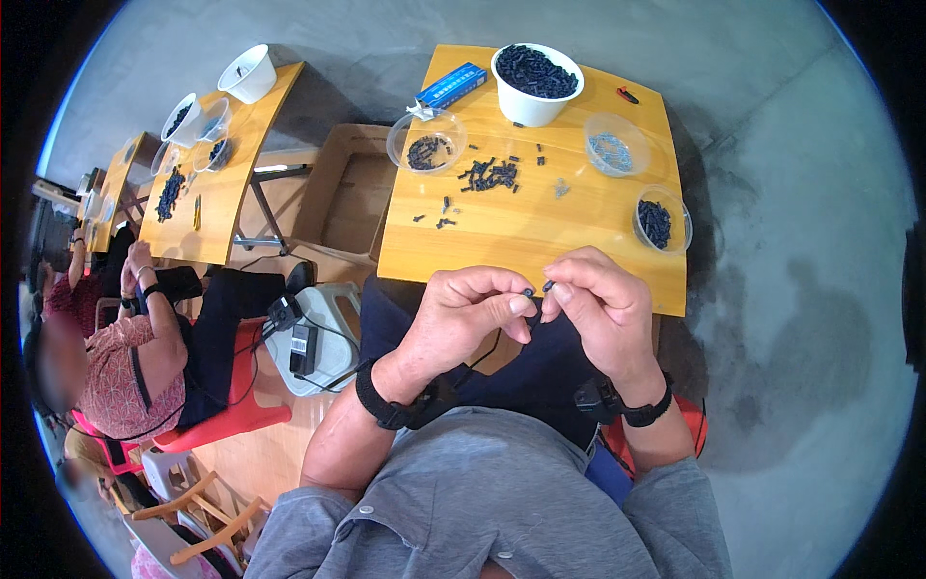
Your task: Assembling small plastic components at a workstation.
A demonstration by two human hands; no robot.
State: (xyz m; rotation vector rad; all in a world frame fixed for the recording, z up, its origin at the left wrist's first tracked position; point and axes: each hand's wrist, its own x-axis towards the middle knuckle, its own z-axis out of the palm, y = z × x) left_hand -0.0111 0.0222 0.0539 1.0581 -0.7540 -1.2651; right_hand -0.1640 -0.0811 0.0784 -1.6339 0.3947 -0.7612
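yellow table (521, 232) beyond, left grip (463, 314) pinching black part (529, 291) at fingertips, right grip (610, 304) pinching another (548, 286)

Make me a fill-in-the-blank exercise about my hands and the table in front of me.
The left hand and right hand each pinch a small piece coloured ____.
The blue box lies to the ____ of the white bucket.
The nearest table holds ____ clear plastic bowls.
The person wears a black band around each ____.
Missing words: black; left; three; wrist.
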